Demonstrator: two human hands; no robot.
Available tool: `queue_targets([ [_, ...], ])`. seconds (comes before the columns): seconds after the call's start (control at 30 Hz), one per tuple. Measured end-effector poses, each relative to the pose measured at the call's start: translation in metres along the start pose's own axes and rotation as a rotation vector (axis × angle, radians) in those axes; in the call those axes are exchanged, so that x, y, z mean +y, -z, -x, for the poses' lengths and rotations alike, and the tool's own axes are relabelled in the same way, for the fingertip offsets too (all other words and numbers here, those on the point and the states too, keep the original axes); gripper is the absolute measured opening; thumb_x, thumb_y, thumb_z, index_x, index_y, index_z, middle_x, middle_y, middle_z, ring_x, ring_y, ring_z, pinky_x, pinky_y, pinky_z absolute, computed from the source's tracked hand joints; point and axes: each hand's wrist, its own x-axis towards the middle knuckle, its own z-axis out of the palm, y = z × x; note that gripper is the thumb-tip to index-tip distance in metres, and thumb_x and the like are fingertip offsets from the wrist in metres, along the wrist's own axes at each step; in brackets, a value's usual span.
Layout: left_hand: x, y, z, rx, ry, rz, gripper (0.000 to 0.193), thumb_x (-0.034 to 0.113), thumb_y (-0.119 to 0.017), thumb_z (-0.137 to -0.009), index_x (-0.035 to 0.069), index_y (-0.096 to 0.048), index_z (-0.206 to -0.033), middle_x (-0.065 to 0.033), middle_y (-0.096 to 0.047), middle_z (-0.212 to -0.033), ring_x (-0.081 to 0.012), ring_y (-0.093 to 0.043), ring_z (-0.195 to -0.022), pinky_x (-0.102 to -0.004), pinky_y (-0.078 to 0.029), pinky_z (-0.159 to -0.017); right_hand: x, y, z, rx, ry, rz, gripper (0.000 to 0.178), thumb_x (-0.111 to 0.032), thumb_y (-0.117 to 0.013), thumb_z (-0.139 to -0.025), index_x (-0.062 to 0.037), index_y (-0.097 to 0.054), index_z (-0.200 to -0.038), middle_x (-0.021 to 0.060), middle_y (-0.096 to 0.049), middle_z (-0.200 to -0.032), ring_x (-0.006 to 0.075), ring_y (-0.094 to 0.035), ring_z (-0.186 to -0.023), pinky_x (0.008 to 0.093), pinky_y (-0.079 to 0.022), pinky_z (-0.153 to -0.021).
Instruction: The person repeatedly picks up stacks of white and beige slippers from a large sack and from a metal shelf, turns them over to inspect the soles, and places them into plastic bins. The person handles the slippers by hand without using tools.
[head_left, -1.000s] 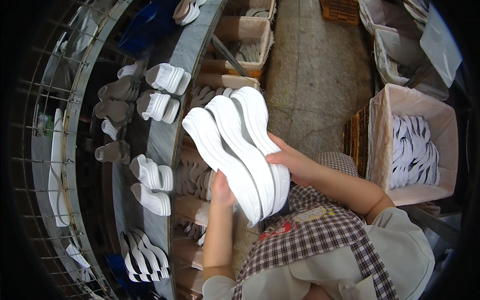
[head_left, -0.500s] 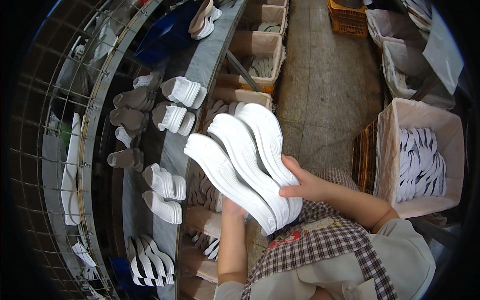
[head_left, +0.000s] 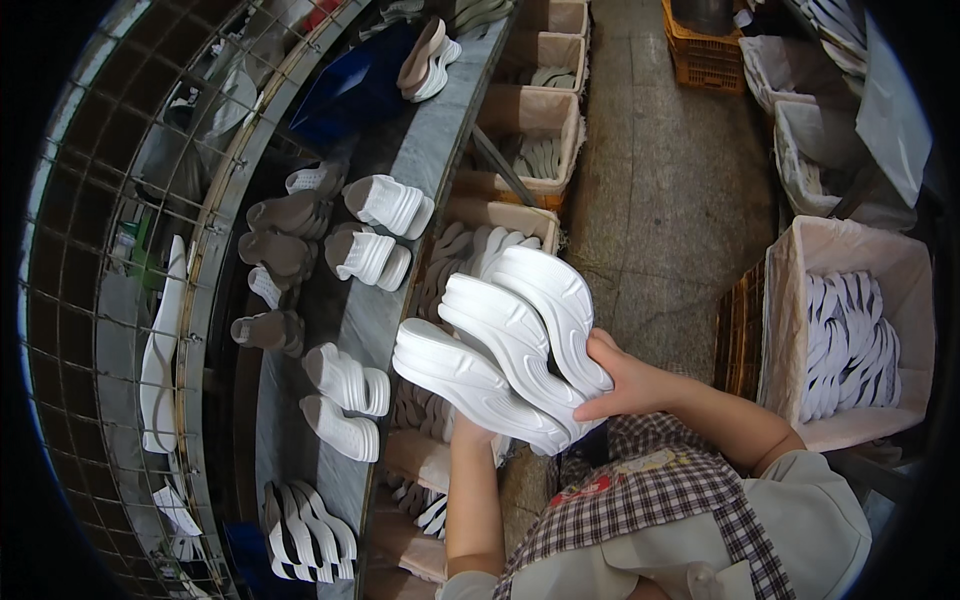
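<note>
Three thick white shoe soles (head_left: 500,345), nested side by side, are held up over the gap between the shelf and the aisle. My right hand (head_left: 628,382) grips their near right end, with the thumb on one side and the fingers going round behind. From below left, my left hand (head_left: 474,432) supports the same soles; its fingers are mostly hidden under them. The soles' curved, grooved side walls face up.
On the grey shelf (head_left: 365,330) at left sit stacked white soles (head_left: 388,205), brown-lined ones (head_left: 285,213) and a blue bin (head_left: 355,80). A wire mesh (head_left: 130,330) stands beyond. Cloth-lined crates (head_left: 535,140) line the aisle; a crate (head_left: 785,410) at right holds white pieces (head_left: 850,345).
The three soles have tilted in my hands, showing more of their side walls, and sit slightly lower and to the right in view. Both hands keep their hold. The whole view has shifted slightly.
</note>
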Motion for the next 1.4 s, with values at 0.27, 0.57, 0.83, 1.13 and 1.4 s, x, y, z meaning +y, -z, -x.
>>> queue_targets([
  [0.27,0.005,0.004,-0.002,-0.023,-0.1,-0.344,0.056,0.033,-0.047,-0.095,0.005,-0.031,-0.141,-0.0119,-0.038,-0.142,-0.0256,-0.043,-0.124,-0.0402,-0.041,-0.099,0.01,0.002,-0.003,0.047,0.132,0.139,0.089,-0.037,-0.074,-0.074,0.0045,-0.027,-0.138,0.0228,-0.024,-0.138,0.0372,-0.024,-0.131,0.042,-0.023,-0.11],
  [0.57,0.002,-0.012,0.006,-0.057,0.067,-0.007,0.056,0.033,-0.051,-0.092,0.006,-0.035,-0.138,-0.0114,-0.04,-0.137,-0.0249,-0.045,-0.117,-0.0386,-0.042,-0.092,0.017,0.032,-0.025,0.142,0.456,0.32,0.058,0.004,-0.05,-0.08,-0.0115,-0.043,-0.136,0.0097,-0.035,-0.147,0.0324,-0.027,-0.136,0.043,-0.025,-0.11],
  [0.83,0.003,-0.023,0.002,-0.104,0.153,0.173,0.056,0.034,-0.056,-0.09,0.007,-0.038,-0.135,-0.0109,-0.041,-0.133,-0.0243,-0.047,-0.111,-0.0371,-0.043,-0.085,0.048,-0.002,-0.019,-0.031,0.201,-0.573,0.044,-0.022,-0.055,-0.092,-0.0093,-0.039,-0.131,0.019,-0.007,-0.153,0.0282,-0.018,-0.14,0.0403,-0.019,-0.112],
  [1.13,0.007,-0.043,0.012,-0.151,0.204,0.345,0.055,0.034,-0.061,-0.087,0.007,-0.041,-0.131,-0.0104,-0.042,-0.129,-0.0236,-0.048,-0.104,-0.0355,-0.044,-0.078,0.038,-0.02,-0.013,0.096,0.248,-0.427,0.057,-0.028,-0.067,-0.082,-0.011,-0.04,-0.129,0.0211,-0.014,-0.151,0.0312,-0.023,-0.138,0.0425,-0.021,-0.111],
  [1.4,0.026,-0.065,0.041,-0.427,0.184,1.047,0.055,0.035,-0.065,-0.084,0.008,-0.045,-0.128,-0.0099,-0.043,-0.125,-0.023,-0.05,-0.098,-0.034,-0.045,-0.072,-0.006,0.0,-0.006,0.124,0.181,-1.284,0.089,-0.036,-0.062,-0.074,-0.0029,-0.02,-0.145,0.0204,-0.049,-0.13,0.0265,-0.061,-0.106,0.035,-0.054,-0.088],
])
